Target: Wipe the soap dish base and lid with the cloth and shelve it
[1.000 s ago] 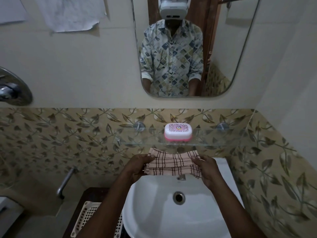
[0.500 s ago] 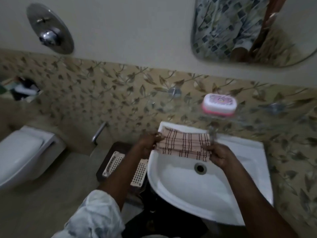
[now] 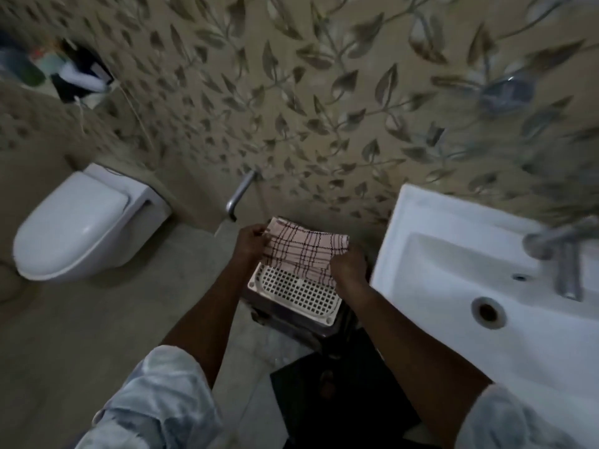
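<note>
A folded pink cloth with dark check lines hangs between both hands, low and left of the sink. My left hand pinches its left edge. My right hand grips its lower right corner. The cloth hovers over a white perforated plastic basket. The soap dish and the glass shelf are out of view.
A white sink with a metal tap fills the right side. A white toilet stands at the left. A metal wall pipe juts out behind the basket. A dark mat lies on the floor below.
The view swung down and left. Both hands carried the cloth from above the sink to over the white basket beside it. The soap dish and mirror left the view.
</note>
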